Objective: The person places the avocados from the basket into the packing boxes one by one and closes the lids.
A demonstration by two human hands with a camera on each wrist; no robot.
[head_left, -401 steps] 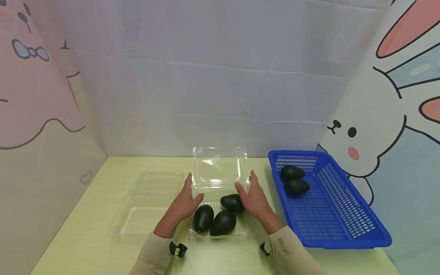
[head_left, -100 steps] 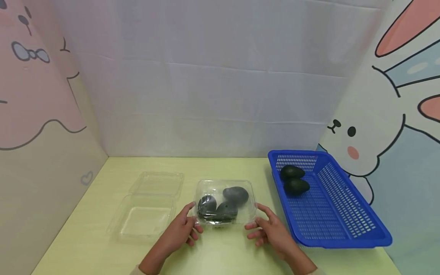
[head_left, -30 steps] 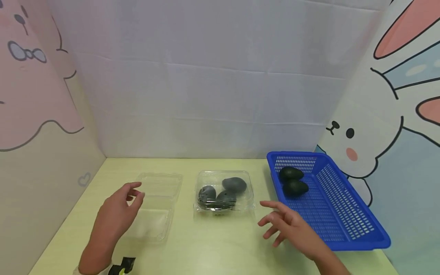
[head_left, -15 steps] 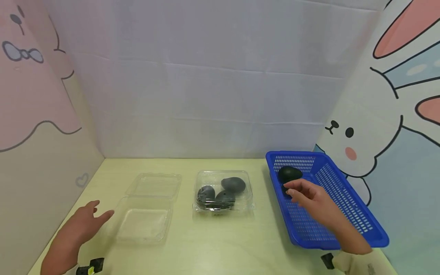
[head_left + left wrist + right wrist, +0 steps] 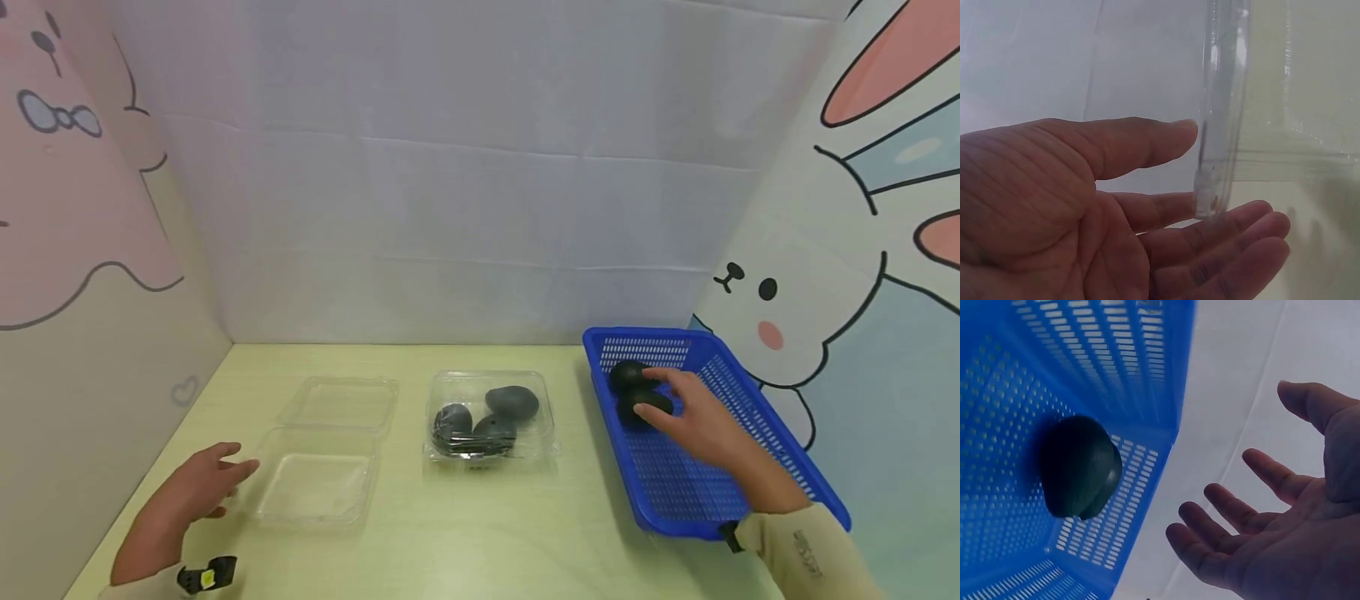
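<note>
An empty clear plastic clamshell box [image 5: 311,487] lies with its lid folded back on the left of the table. My left hand [image 5: 206,483] is at its left edge, thumb and fingers loosely spread on either side of the rim [image 5: 1216,112]. In the blue basket [image 5: 675,500] two dark green avocados [image 5: 647,407] lie against each other. My right hand [image 5: 697,421] reaches over them with thumb and fingers apart; the right wrist view shows the palm [image 5: 1297,550] bare and the fingers not touching the avocados [image 5: 1079,469].
A closed clear clamshell box [image 5: 491,417] holding three avocados stands mid-table, between the open box and the basket. A white cloth backdrop [image 5: 450,208] rises behind the table [image 5: 450,550], with printed panels at both sides.
The middle box's lid was closed over its avocados, and the box was pushed back. Both hands then left it: the left to the open box, the right over the basket's avocados.
</note>
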